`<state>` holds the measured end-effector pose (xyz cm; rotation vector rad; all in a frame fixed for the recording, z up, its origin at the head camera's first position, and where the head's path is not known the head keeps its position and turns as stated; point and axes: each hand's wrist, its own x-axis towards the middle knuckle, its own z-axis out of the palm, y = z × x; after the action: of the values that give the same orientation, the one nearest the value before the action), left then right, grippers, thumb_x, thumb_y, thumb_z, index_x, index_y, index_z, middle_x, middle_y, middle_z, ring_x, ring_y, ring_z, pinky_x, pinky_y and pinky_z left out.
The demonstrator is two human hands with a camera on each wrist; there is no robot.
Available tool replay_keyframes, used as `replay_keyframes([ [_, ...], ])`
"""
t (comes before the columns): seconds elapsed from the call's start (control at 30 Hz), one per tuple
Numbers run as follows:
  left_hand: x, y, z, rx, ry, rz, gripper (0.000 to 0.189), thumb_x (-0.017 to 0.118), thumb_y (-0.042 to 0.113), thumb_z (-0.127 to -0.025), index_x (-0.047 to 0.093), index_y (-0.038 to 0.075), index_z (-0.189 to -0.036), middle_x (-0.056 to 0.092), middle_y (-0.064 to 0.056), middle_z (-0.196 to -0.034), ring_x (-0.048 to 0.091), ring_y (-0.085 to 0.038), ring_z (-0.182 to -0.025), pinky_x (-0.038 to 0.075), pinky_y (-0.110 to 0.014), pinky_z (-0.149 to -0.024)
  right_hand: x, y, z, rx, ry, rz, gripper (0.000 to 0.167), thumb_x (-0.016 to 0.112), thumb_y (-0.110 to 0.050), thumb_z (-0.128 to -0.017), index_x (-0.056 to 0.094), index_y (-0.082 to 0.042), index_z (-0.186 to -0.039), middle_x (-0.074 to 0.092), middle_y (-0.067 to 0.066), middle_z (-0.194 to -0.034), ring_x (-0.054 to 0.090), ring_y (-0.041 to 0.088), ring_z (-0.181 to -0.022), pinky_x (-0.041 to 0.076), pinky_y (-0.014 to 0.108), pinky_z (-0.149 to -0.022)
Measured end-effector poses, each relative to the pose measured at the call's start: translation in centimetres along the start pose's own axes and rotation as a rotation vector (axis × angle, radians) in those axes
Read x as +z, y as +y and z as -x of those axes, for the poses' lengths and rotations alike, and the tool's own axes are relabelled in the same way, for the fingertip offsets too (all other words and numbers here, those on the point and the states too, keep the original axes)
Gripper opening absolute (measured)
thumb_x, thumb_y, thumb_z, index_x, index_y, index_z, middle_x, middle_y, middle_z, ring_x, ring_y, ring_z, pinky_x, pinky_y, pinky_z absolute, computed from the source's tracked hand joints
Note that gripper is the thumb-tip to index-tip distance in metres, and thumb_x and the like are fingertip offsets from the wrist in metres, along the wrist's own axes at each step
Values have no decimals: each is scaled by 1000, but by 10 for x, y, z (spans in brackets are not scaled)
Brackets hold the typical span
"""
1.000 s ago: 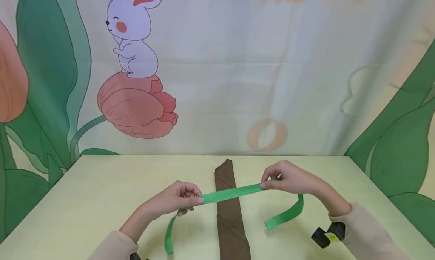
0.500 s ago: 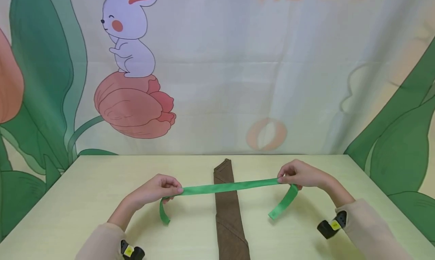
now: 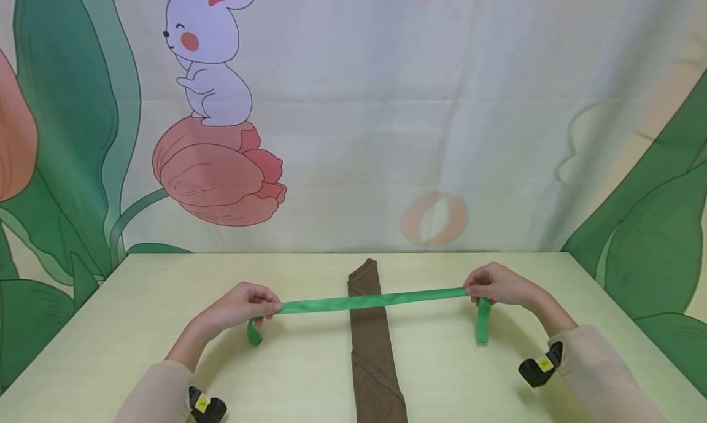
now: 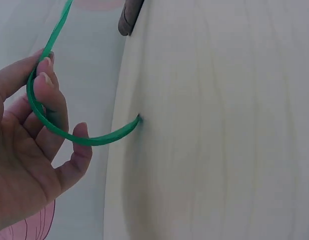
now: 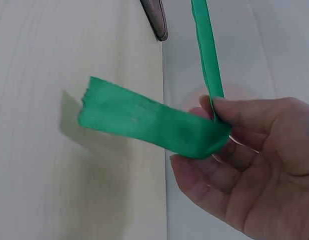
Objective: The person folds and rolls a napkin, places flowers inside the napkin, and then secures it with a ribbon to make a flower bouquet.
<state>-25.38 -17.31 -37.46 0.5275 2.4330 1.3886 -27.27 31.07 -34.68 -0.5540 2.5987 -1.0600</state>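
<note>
A green ribbon [image 3: 331, 304] is stretched between both hands, above a long folded strip of brown cloth [image 3: 375, 361] lying lengthwise on the table. My left hand [image 3: 243, 304] pinches the ribbon near one end between thumb and fingers; the short tail curls below that hand, and in the left wrist view the ribbon [image 4: 89, 141] bends round past the fingers. On the other side my right hand [image 3: 497, 285] pinches it near the opposite end. There the tail hangs down, and the right wrist view shows its flat, slightly frayed end [image 5: 124, 112] over the table.
The pale yellow table [image 3: 298, 374] reaches back to a hanging backdrop [image 3: 353, 104] printed with a rabbit, a tulip and leaves. Each sleeve carries a small black wrist camera, one on the left [image 3: 207, 406] and one on the right [image 3: 540, 364].
Both hands have moved apart, left hand leftward and right hand rightward. The span of ribbon between them has grown longer and the hanging tails shorter.
</note>
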Motion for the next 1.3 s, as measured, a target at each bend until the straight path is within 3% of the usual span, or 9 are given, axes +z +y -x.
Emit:
replay_keyframes([
  [0.13,-2,-1,-5,-16,47,-30,24,61,22,-87,64,0,-97,61,-8,-80,57,-17,-69,45,-35,-70,2,2,-3,53,33,-139,20,48,-8,-94,52,9,-102,57,10,-72,54,14,-57,48,32,-54],
  [0.37,-6,4,-30,-73,224,-85,23,60,19,-88,63,-1,-99,65,-10,-84,62,-20,-74,44,-40,-78,7,3,-30,143,211,-187,27,46,-17,-95,49,6,-109,44,4,-62,29,9,-42,36,26,-44],
  [0.63,-6,10,-66,-115,421,-105,20,58,17,-88,62,-1,-97,67,-7,-77,64,-26,-73,47,-38,-76,12,-3,-66,219,307,-354,32,44,-18,-96,45,10,-112,56,4,-63,40,7,-40,43,24,-46],
  [0.8,-5,10,-84,-155,527,-131,19,57,17,-88,63,0,-94,67,-7,-74,64,-22,-69,45,-34,-71,13,-7,-83,242,354,-366,34,44,-18,-96,44,11,-113,60,5,-66,46,8,-40,47,25,-47],
  [0.93,-1,10,-93,-182,548,-181,18,57,17,-88,64,1,-93,68,-6,-75,63,-16,-66,43,-31,-65,16,-5,-93,245,373,-368,31,44,-16,-96,46,12,-111,61,5,-66,49,9,-40,47,27,-46],
  [1.1,5,13,-99,-212,520,-255,17,58,18,-87,65,4,-92,68,-4,-75,62,-16,-67,39,-28,-59,22,3,-99,244,362,-340,25,46,-13,-94,48,10,-102,58,5,-65,50,10,-42,48,28,-47],
  [1.3,6,15,-98,-254,482,-310,11,60,15,-83,66,6,-81,65,-2,-65,58,-15,-60,36,-27,-54,24,16,-99,246,312,-249,23,46,-12,-94,51,9,-100,52,5,-62,38,8,-40,38,25,-43],
])
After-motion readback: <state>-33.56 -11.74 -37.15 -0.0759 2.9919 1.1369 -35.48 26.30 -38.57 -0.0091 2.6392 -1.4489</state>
